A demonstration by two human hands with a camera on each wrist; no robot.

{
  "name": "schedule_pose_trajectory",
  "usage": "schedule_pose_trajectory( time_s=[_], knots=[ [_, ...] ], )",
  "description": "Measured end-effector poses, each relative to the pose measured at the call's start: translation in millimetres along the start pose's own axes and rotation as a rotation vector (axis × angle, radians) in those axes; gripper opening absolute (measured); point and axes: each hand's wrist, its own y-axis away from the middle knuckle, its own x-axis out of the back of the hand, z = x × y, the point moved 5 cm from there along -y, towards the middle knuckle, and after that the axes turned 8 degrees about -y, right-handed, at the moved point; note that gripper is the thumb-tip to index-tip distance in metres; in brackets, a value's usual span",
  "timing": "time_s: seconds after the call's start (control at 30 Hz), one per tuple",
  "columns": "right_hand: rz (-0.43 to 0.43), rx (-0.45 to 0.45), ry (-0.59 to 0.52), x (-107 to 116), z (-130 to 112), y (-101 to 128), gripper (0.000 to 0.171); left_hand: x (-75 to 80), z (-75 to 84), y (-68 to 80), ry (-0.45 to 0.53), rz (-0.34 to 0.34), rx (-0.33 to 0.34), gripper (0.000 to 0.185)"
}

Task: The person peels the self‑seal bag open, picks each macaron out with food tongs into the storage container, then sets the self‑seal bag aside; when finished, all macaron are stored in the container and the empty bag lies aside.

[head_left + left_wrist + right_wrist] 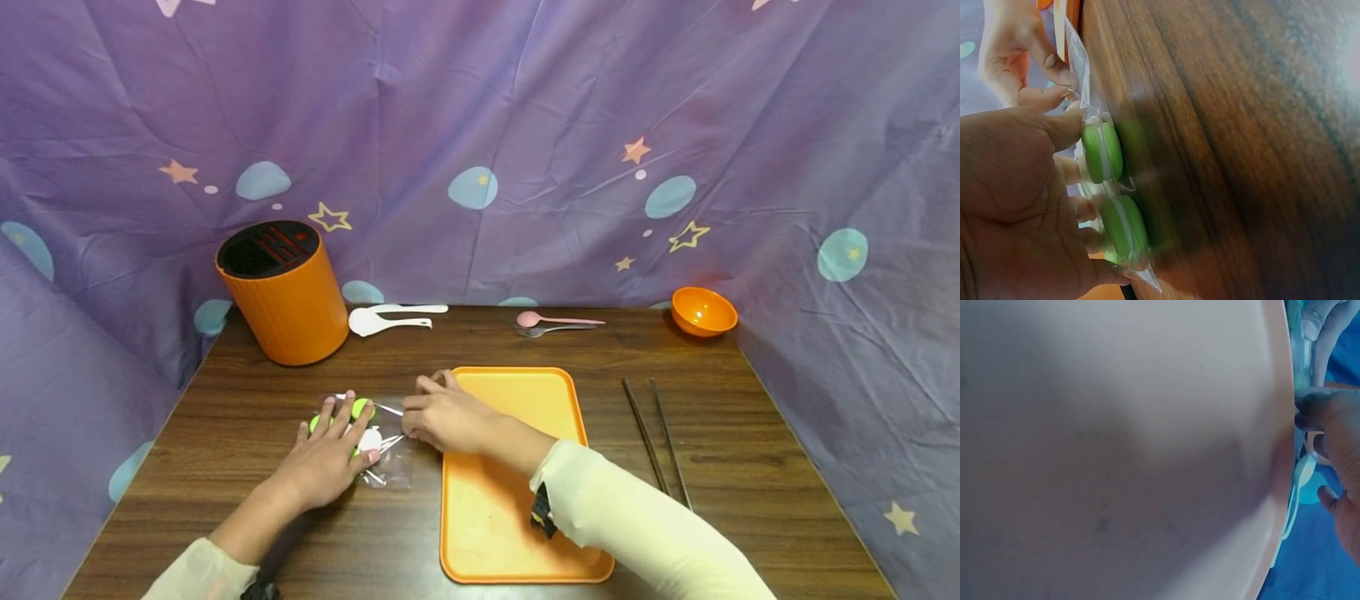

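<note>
The clear plastic bag of green macarons lies on the table, just left of the orange tray. The left hand rests over it, fingers spread apart; the right hand pinches its right end between thumb and fingers. An orange bowl sits far right.

Passable above the far right corner of the orange tray and over bare wood beyond, up to the fork. Barred at the tray's left edge by the right hand, across its middle by the right forearm, farther left by the left hand on the clear bag. Limited right of the tray by two dark sticks.
</note>
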Motion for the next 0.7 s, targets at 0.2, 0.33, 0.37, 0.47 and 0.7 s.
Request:
schedule_pose_trajectory(
  time_s=[0.2, 0.33, 0.37, 0.47, 0.7],
  knots=[
    [0.010, -0.013, -0.003, 4, 6, 9, 0.004, 3.2, 0.1, 0.0, 0.008, -0.001, 0.001, 0.076],
    [0.021, 0.000, 0.014, 6, 6, 9, 0.006, 5.6, 0.0, 0.8, 0.005, 0.002, 0.003, 0.076],
    [0.022, 0.009, 0.025, 7, 4, 8, 0.009, 5.8, 0.1, 0.9, 0.004, 0.001, 0.004, 0.076],
    [0.014, 0.026, 0.070, 5, -1, 3, 0.017, 5.4, 0.7, 0.2, 0.006, -0.004, 0.002, 0.076],
    [-0.018, -0.003, 0.128, -1, -9, -6, 0.009, 1.0, 2.2, -0.1, 0.009, -0.013, 0.003, 0.075]
  ],
)
